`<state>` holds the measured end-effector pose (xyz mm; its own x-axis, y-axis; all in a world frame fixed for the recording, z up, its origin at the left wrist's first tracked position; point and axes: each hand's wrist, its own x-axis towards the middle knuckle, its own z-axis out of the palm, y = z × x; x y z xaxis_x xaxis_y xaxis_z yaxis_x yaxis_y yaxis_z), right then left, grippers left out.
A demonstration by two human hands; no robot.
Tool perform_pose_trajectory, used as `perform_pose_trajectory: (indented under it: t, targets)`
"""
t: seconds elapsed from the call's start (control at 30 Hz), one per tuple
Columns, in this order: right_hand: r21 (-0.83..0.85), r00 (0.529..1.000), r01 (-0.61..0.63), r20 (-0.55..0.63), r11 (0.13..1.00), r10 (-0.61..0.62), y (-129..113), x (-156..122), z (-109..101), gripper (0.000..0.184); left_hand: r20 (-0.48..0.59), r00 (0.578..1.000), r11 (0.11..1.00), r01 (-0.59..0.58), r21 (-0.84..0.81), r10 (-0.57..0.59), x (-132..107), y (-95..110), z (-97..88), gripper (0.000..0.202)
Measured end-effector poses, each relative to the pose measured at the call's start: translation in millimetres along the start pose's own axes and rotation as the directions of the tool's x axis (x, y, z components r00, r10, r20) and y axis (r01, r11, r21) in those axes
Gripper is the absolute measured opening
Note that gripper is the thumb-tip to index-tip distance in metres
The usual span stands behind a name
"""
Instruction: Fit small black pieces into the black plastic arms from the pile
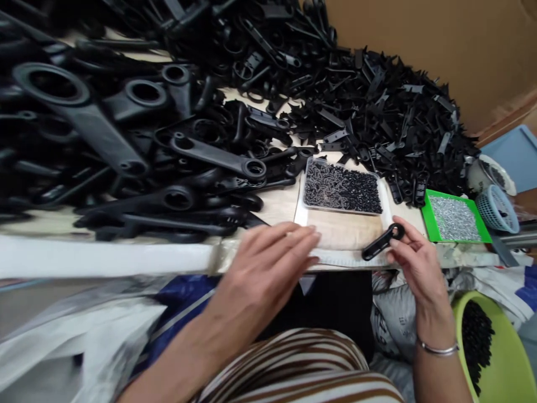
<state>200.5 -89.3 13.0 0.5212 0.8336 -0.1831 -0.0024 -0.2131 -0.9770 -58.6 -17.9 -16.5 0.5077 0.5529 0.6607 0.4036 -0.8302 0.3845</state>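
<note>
Hands at the near edge of the bench (277, 208).
The right hand (413, 263) pinches a lever (380, 243) just near of the screw tray (342, 187); the left hand (268, 268) lies flat, fingers (293, 238) wide, holding nothing.

Bare surface (348, 230) lies open between the left fingers (300, 239) and right fingers (406, 234); beyond them the screw tray (342, 189) blocks; black levers (188, 208) crowd the left side.
</note>
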Motion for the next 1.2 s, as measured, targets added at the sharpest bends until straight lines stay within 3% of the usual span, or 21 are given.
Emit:
perform_pose_trajectory:
  t: [0.1, 0.23, 0.3, 0.4, 0.5, 0.63, 0.73, 0.83, 0.87, 0.9, 0.97, 1.0, 1.07, 1.13, 1.2]
  targets:
    - [-0.150, 0.988, 0.109, -0.096, 0.983, -0.124, 0.5, 16.5, -39.8, 0.052, 0.164, 0.986, 0.979, 0.011, 0.205, -0.045, -11.7, -23.0, -12.7, 0.037]
    - [-0.381, 0.970, 0.155, -0.118, 0.911, -0.215, -8.6, 53.0, -67.7, 0.052, 0.256, 0.964, 0.977, 0.015, 0.211, -0.070, -19.5, -41.8, -10.7, 0.042]
    - [-0.570, 0.945, 0.209, -0.093, 0.795, -0.315, -21.9, 75.8, -68.2, 0.054, 0.247, 0.966, 0.979, 0.020, 0.203, -0.071, -18.6, -45.0, -6.6, 0.036]
    - [-0.825, 0.832, 0.351, 0.058, 0.442, -0.552, -45.8, 111.7, -59.7, 0.055, 0.204, 0.977, 0.978, 0.018, 0.206, -0.061, -14.8, -44.3, -4.8, 0.025]
    - [-0.914, 0.756, 0.370, 0.192, 0.166, -0.626, -59.4, 145.6, -51.8, 0.053, 0.271, 0.961, 0.983, 0.008, 0.183, -0.058, -9.7, -39.0, -10.3, 0.029]
    - [-0.926, 0.762, 0.377, 0.291, 0.030, -0.579, -55.9, 172.5, -49.9, 0.042, 0.361, 0.930, 0.981, -0.006, 0.193, -0.065, 0.6, -31.4, -20.5, 0.032]
    - [-0.930, 0.747, 0.368, 0.289, 0.011, -0.599, -51.7, 165.3, -49.9, 0.037, 0.313, 0.949, 0.981, -0.020, 0.194, -0.042, 9.8, -28.4, -27.7, 0.031]
    - [-0.912, 0.722, 0.406, 0.278, 0.063, -0.634, -50.9, 135.0, -45.7, 0.037, 0.178, 0.983, 0.997, 0.023, 0.071, -0.036, 18.7, -24.0, -34.1, 0.028]
    - [-0.894, 0.714, 0.429, 0.245, 0.133, -0.656, -50.3, 122.0, -43.0, 0.035, 0.113, 0.992, 0.998, 0.055, -0.008, -0.054, 21.4, -21.8, -35.2, 0.028]
    - [-0.862, 0.731, 0.447, 0.199, 0.237, -0.653, -49.1, 108.7, -39.6, 0.033, 0.048, 0.994, 0.989, 0.100, -0.105, -0.096, 23.9, -19.4, -35.1, 0.028]
    - [-0.737, 0.826, 0.451, 0.130, 0.504, -0.548, -44.7, 82.9, -30.6, 0.031, -0.042, 0.964, 0.910, 0.231, -0.343, -0.261, 27.8, -15.1, -31.3, 0.028]
    - [-0.673, 0.866, 0.436, 0.134, 0.598, -0.481, -41.5, 71.3, -24.7, 0.032, -0.049, 0.927, 0.824, 0.304, -0.478, -0.371, 29.2, -13.5, -27.4, 0.028]
    - [-0.550, 0.906, 0.421, 0.212, 0.721, -0.368, -34.2, 51.5, -9.8, 0.033, 0.041, 0.822, 0.552, 0.418, -0.722, -0.568, 31.4, -11.6, -17.1, 0.029]
    - [-0.446, 0.904, 0.384, 0.360, 0.808, -0.231, -26.8, 36.5, 8.6, 0.032, 0.202, 0.721, 0.231, 0.453, -0.861, -0.663, 33.6, -10.5, -5.7, 0.032]
    - [-0.343, 0.866, 0.313, 0.486, 0.886, -0.119, -20.2, 26.1, 28.2, 0.032, 0.373, 0.661, -0.037, 0.463, -0.886, -0.652, 35.9, -9.5, 4.4, 0.033]
